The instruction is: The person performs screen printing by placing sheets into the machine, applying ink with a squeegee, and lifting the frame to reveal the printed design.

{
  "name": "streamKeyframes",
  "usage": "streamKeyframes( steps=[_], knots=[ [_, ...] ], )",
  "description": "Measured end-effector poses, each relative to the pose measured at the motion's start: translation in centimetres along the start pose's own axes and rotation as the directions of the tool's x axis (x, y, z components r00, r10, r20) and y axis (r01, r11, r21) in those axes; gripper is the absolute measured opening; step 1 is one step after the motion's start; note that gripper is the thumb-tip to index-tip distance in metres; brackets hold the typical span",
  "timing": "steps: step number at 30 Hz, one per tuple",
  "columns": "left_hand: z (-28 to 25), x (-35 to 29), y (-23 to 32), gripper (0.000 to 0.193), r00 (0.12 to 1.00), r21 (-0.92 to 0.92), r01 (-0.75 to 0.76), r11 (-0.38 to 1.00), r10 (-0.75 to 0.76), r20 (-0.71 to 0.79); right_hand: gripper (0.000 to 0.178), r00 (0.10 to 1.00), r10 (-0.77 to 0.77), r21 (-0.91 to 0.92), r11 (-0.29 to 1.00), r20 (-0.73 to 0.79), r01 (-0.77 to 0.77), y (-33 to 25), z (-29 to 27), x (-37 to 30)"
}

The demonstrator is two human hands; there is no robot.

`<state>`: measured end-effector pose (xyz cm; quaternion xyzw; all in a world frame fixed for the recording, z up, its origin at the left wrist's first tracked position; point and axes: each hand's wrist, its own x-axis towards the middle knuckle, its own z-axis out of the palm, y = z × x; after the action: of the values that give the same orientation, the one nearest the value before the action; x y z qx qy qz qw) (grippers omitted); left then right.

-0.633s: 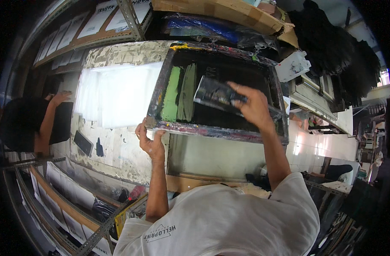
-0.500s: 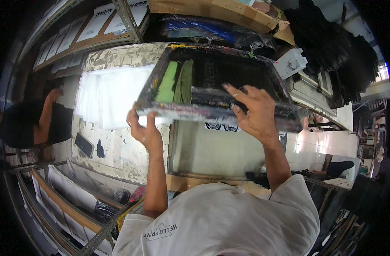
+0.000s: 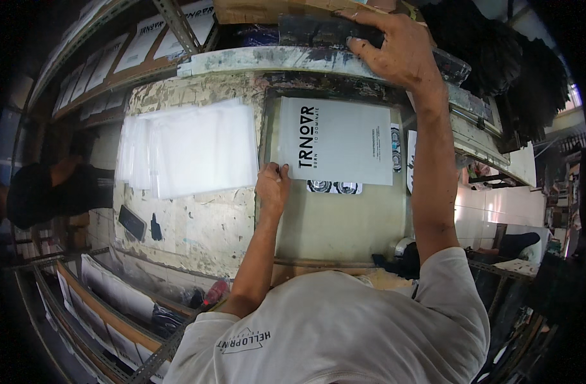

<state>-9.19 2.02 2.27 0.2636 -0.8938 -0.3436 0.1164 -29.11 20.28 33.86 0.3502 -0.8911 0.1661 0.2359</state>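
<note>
A translucent white plastic sheet printed in black (image 3: 347,144) lies on the pale printing bed (image 3: 338,224). My left hand (image 3: 272,185) pinches its lower left corner between closed fingers. Beyond the sheet, the screen printing frame (image 3: 261,61) is tilted up, its paint-stained near edge raised. My right hand (image 3: 405,54) reaches over that edge and grips the dark squeegee (image 3: 312,32); part of the squeegee is hidden behind the hand. Stickers with round black patterns (image 3: 334,187) show at the sheet's lower edge. Left of the bed is a stack of blank translucent plastic sheets (image 3: 200,150).
A phone (image 3: 132,223) and a small dark piece (image 3: 155,227) lie on the paint-spotted table (image 3: 197,224). Metal racks with printed sheets (image 3: 139,43) stand at far left, others (image 3: 113,301) at near left. A person in dark clothing (image 3: 59,192) is at left.
The screen frame has swung up and away from the bed, uncovering the printed sheet. My right hand moved far with the squeegee; my left hand left the frame and took the sheet's corner.
</note>
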Motion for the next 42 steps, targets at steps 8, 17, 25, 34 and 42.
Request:
streamKeyframes(
  steps=[8,17,25,34,42],
  knots=[
    [-4.0,2.6,1.1,0.017,0.971,-0.478,-0.018,0.878,-0.099,-0.219,0.043,0.999,0.030,0.080,0.996,-0.019,-0.028,-2.3,-2.2,2.1],
    [-16.9,7.4,-14.9,0.014,0.796,-0.725,0.168,0.668,-0.526,-0.300,0.045,0.999,0.038,-0.041,0.998,-0.002,-0.038,0.0,-0.9,1.9],
    [-27.6,11.4,-28.1,0.032,0.508,-0.692,0.163,0.703,-0.661,-0.552,0.042,0.999,0.034,0.022,0.999,0.016,-0.035,-1.3,-1.4,1.7],
    [-17.7,7.7,-15.6,0.047,0.769,0.076,-0.249,0.966,0.245,-0.591,0.041,0.999,0.040,-0.046,0.998,-0.023,-0.041,0.1,-0.8,1.1],
    [-5.2,0.8,-8.8,0.027,0.957,0.097,-0.173,0.980,0.191,-0.219,0.043,1.000,0.031,-0.016,0.999,0.002,-0.031,-0.6,-1.2,1.6]
  ],
)
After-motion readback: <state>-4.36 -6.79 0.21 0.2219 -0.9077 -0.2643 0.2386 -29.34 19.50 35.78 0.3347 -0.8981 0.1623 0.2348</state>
